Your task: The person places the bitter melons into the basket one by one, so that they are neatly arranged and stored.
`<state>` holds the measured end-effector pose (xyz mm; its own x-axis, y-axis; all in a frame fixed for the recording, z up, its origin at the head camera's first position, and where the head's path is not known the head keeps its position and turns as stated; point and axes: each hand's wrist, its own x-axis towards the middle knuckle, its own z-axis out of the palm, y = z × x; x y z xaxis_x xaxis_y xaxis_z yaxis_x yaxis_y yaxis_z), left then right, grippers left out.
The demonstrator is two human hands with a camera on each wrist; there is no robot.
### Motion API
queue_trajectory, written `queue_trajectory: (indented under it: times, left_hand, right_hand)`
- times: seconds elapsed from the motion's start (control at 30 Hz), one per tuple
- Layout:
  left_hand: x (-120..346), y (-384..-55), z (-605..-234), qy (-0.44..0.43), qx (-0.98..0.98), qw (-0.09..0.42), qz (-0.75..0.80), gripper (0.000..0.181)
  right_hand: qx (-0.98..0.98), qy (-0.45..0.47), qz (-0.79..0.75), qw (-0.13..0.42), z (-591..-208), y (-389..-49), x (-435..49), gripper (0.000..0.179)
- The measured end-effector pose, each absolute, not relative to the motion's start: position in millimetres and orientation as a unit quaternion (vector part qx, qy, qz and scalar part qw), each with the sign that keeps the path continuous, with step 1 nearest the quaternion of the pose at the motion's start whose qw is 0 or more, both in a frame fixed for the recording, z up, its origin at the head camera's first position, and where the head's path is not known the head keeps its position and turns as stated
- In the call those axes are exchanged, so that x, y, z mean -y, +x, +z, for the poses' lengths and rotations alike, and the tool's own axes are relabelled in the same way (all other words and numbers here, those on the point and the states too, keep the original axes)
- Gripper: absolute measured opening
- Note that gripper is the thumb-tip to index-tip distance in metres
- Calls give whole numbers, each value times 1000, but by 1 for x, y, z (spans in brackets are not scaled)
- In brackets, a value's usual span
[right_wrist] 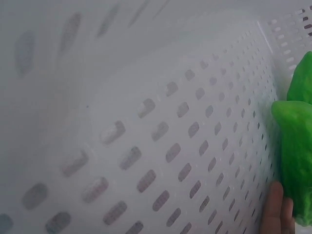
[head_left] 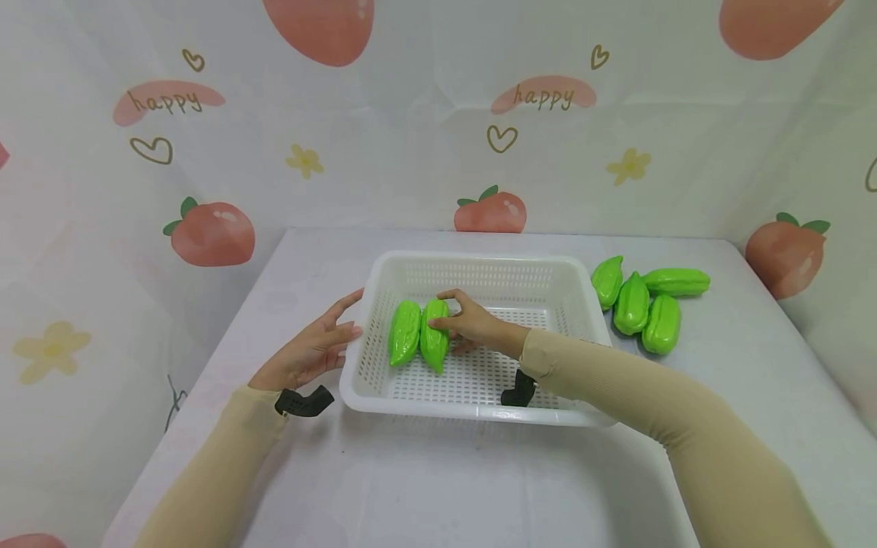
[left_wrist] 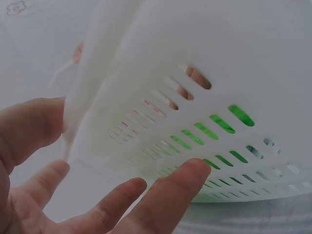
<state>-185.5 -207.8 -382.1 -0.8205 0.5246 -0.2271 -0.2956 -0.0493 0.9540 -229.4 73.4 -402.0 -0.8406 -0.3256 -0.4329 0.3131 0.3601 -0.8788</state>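
Inside a white plastic basket (head_left: 479,413), two green star fruits lie side by side toward the left. My right hand (head_left: 473,323) holds the right-hand star fruit (head_left: 435,346), with the thumb on its near face and a finger over its far end. The other star fruit (head_left: 405,332) rests just left of it. In the right wrist view, fingertips (right_wrist: 279,207) show beside the lower star fruit (right_wrist: 297,151). At the basket's left side is my left hand (head_left: 308,354), its fingers spread and touching the rim and outer slotted wall (left_wrist: 185,112).
To the basket's right, several more star fruits (head_left: 632,303) lie grouped on the white-covered table (head_left: 466,487). A patterned cloth (head_left: 404,137) hangs behind the table. Each wrist carries a black mount (head_left: 304,401).
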Motion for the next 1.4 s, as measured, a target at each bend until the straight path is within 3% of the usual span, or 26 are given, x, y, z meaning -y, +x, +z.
queue_trajectory:
  times: [1.4]
  left_hand:
    - [208, -185, -383, 90, -628, 285, 719, 68]
  right_hand:
    - [-772, 3, -567, 287, -403, -231, -75, 69]
